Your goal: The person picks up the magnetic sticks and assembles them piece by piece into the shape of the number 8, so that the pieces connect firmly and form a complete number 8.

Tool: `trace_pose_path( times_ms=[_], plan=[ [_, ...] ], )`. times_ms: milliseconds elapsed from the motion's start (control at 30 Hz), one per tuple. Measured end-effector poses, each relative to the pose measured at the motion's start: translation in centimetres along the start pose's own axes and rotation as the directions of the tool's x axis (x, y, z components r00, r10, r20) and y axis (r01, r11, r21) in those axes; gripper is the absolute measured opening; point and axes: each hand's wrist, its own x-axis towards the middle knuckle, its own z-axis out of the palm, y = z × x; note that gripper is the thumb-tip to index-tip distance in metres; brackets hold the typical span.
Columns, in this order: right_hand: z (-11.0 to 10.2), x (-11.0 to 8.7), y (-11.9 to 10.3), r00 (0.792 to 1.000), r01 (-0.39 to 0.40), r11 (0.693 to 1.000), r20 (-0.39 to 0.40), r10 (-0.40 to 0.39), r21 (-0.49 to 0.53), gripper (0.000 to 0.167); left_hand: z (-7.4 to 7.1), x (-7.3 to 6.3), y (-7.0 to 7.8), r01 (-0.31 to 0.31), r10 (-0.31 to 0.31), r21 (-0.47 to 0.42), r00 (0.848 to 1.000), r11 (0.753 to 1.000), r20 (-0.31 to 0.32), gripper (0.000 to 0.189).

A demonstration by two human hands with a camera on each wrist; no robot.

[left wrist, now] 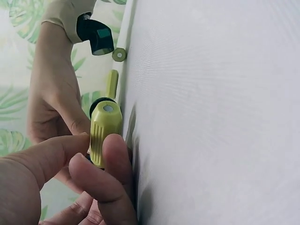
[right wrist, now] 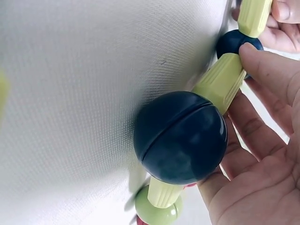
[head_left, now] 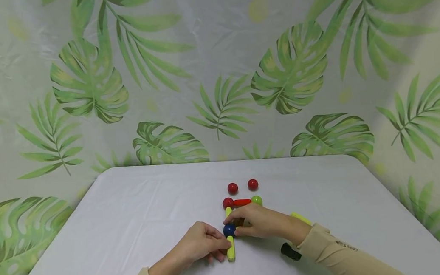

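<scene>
Yellow-green ribbed rod is pinched by the left hand at the near part of the worktop, its far end joined to a blue ball held by the right hand.

A ribbed yellow rod extends nearward from a glossy dark-blue ball, its far end touching it.

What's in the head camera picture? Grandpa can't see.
A person's left hand pinches a yellow plastic rod joined to a shiny blue ball, which the right hand touches. Beyond, a red plastic rod joins a red ball to a green ball; two loose red balls lie farther.
</scene>
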Motion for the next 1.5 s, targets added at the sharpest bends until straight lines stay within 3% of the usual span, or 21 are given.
trace_pose_path(
  times_ms=[200, 367, 500, 600, 800, 933, 1500],
  plan=[
    [-0.5, -0.3, 0.1, 1.000, -0.001, 1.000, -0.012, 0.001, 0.022, 0.029, -0.9, 0.3, 0.3, -0.021, 0.021, 0.007, 1.000, 1.000, -0.022, 0.018],
    [-1.7, -0.7, 0.3, 0.998, -0.043, 0.999, -0.047, 0.044, 0.022, 0.024, -1.8, 0.6, 0.5, -0.087, 0.089, 0.053, 0.995, 0.995, -0.034, 0.021],
    [-2.7, -0.7, 0.7, 0.994, -0.064, 0.998, -0.094, 0.063, -0.011, 0.023, -2.2, 1.1, 0.6, -0.142, 0.143, 0.113, 0.990, 0.983, -0.007, 0.025],
    [-3.4, -0.4, 1.0, 0.987, -0.082, 0.996, -0.139, 0.077, -0.034, 0.023, -2.6, 1.7, 0.6, -0.153, 0.151, 0.131, 0.988, 0.979, 0.030, 0.028],
    [-4.6, 1.1, 2.2, 0.961, -0.179, 0.982, -0.223, 0.161, -0.059, 0.028, -2.8, 2.5, 0.7, -0.177, 0.159, 0.153, 0.980, 0.972, 0.119, 0.032],
    [-5.1, 2.1, 3.1, 0.946, -0.229, 0.971, -0.252, 0.206, -0.064, 0.031, -2.6, 2.7, 0.9, -0.215, 0.190, 0.200, 0.972, 0.956, 0.137, 0.032],
    [-5.1, 5.8, 4.2, 0.929, -0.335, 0.939, -0.192, 0.316, -0.077, 0.041, -2.3, 2.6, 1.3, -0.247, 0.212, 0.256, 0.964, 0.935, 0.159, 0.024]
  ],
)
